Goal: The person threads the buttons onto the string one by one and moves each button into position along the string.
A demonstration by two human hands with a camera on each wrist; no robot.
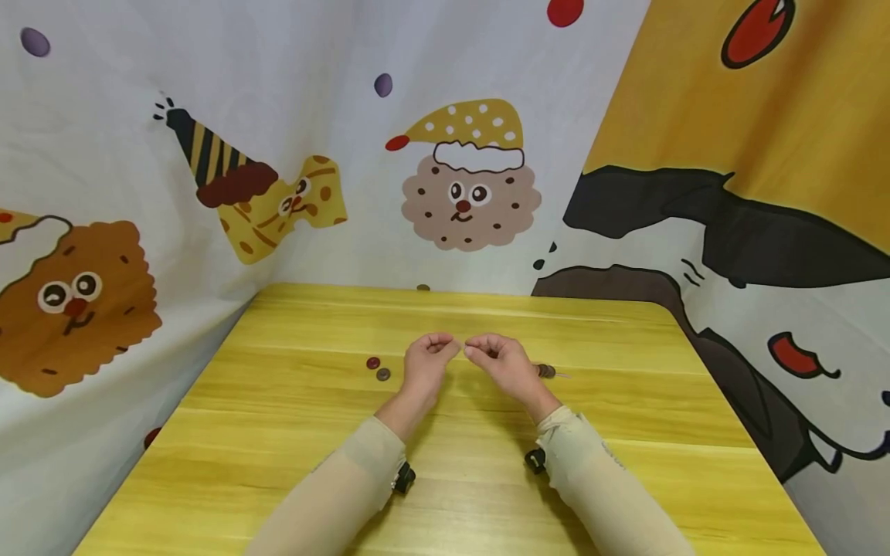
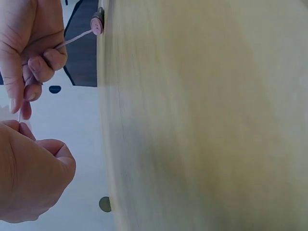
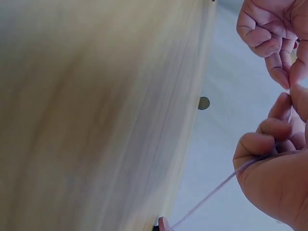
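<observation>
Holding string fingertip to fingertip over the bench

Farthest left in the head view, a dark red button lies on the bench, with a brown button near it, between four and five o'clock from the red one. Both sit at about nine o'clock from the left hand, much the nearer of the two hands.

The left hand is narrow, in a pinch, its tips pointing between one and two o'clock; the wrist views suggest it grips the string, though whether by the very end is hidden. Facing it from three o'clock is the right hand, tips toward ten o'clock, thumb and finger likewise pinched on the string. Only a small gap parts the two sets of fingertips, and a short pale bit shows there, seemingly string.

From the right hand's curled fingers the string runs to a stack of buttons on the bench, at about three o'clock from that hand and close beside it. In the left wrist view it meets a pinkish button at one face of the stack. A pale strand pokes out past the stack toward three o'clock; I cannot tell whether it is the same string.

The relation that counts, I judge, is the string's long axis: roughly nine to three o'clock, stack on the right hand's side, loose buttons on the left's.
</observation>
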